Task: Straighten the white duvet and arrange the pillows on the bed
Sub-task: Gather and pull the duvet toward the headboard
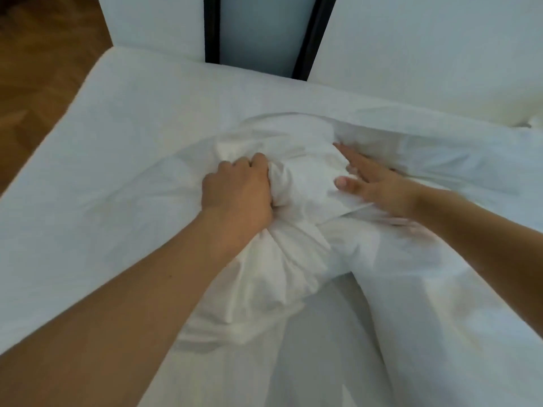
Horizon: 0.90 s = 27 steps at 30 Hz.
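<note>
My left hand (238, 192) grips the bunched duvet (296, 177); right hand (373, 180), fingers straight, presses at 3 o'clock; I'd pull outward evenly

Wooden parquet floor (35, 77), white wall (152, 22)

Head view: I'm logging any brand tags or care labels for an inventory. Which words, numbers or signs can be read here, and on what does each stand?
None: no text can be read anywhere in this view.
Crumpled white fabric duvet: plain, no tag or print showing where the left hand grips it and the right hand lies flat.
White bed sheet: no lettering.
White upright panels behind the bed: blank.
Brown wooden floor: no markings.
</note>
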Motion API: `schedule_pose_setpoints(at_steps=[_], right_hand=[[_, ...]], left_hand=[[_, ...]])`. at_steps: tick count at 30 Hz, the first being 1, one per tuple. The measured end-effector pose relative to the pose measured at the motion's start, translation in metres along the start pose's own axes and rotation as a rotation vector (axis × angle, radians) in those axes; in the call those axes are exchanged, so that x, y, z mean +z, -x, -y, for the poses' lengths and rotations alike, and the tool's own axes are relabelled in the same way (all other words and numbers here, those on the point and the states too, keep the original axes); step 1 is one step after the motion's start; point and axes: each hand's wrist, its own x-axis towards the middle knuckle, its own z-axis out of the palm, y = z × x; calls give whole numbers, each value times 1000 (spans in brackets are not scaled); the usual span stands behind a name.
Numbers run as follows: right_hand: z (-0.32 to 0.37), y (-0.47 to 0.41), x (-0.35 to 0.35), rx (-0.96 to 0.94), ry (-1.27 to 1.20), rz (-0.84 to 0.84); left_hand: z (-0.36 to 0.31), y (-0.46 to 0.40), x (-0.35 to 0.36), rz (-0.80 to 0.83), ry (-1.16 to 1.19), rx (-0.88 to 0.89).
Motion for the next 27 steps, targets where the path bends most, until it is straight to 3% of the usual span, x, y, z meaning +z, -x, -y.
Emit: schedule_pose_setpoints(at_steps=[4,8,11,14,16,19,22,25,27], right_hand=[[-9,-20,13,30,487,159],[-10,-36,42,-45,524,-67],[13,-40,3,-60,360,-25],[44,-69,-89,-136,354,-72],[73,-109,-163,-157,480,-270],[111,-171,-225,-33,731,-623],[108,-213,-185,95,782,-726],[47,-221,-52,35,676,-509],[4,-216,27,41,648,-416]], left_hand=[[5,-20,43,62,-98,-98],[7,-19,64,165,-26,-58],[24,-37,10,212,114,-27],[45,-84,-78,-96,79,131],[54,-142,-129,-367,-15,193],[49,-237,-171,-496,-183,34],[48,-285,-131,-327,-69,-195],[63,-269,-29,169,190,-296],[83,-246,38,341,211,-361]])
